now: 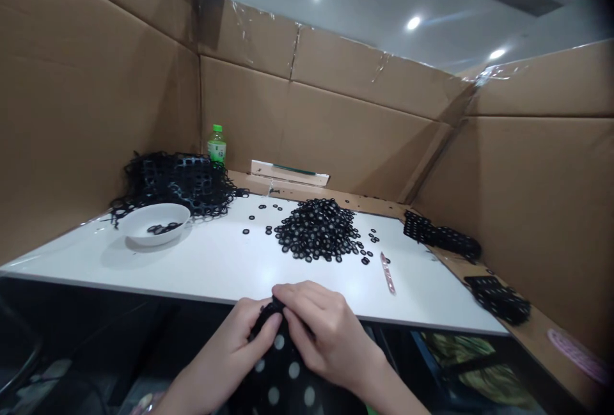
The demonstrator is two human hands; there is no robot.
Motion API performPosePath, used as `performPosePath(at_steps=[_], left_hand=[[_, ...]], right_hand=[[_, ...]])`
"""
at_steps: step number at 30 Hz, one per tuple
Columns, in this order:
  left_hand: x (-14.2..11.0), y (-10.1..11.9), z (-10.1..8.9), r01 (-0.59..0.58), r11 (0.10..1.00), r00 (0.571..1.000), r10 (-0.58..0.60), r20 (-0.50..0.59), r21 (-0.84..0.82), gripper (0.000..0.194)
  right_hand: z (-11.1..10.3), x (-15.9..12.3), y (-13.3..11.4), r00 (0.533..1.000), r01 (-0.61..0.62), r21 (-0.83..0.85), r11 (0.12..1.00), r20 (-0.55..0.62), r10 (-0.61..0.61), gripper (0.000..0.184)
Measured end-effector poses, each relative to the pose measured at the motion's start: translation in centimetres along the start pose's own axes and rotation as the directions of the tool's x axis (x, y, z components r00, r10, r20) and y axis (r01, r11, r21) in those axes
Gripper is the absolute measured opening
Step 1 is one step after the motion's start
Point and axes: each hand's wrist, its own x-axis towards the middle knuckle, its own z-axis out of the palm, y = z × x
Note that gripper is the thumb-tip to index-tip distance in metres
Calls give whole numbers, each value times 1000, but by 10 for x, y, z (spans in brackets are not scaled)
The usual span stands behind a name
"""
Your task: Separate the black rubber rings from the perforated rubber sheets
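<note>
At the front edge of the white table, both my hands are closed on a black sheet with pale round spots, which hangs down toward my lap. My left hand pinches it from the left, thumb on top. Close against it, my right hand grips the upper edge with bent fingers. What lies right between the fingertips is mostly hidden. Beyond the hands, a heap of small black rings with pale middles lies on the table, with loose ones scattered around it.
A white bowl with several black pieces stands at left, before a tangle of black perforated scrap. Behind are a green-capped bottle and a white strip. A pinkish slim tool and black dotted sheets lie right. Cardboard walls surround the table.
</note>
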Motion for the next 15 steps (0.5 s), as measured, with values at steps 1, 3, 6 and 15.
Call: performPosePath(at_steps=[1, 3, 6, 15], left_hand=[[-1, 0, 0, 2, 1000, 1000, -2, -3, -17, 38], [-4, 1, -1, 3, 997, 1000, -3, 1, -76, 35], [-9, 2, -4, 34, 974, 999, -26, 39, -224, 33], [12, 12, -3, -63, 997, 998, 63, -11, -47, 29]], right_hand=[[-1, -1, -1, 1000, -12, 44, 999, -17, 12, 30], [-5, -1, -2, 996, -85, 193, 978, -7, 88, 28], [-15, 1, 0, 965, -260, 409, 875, 134, 225, 38], [0, -4, 13, 812, -567, 690, 449, 378, 445, 20]])
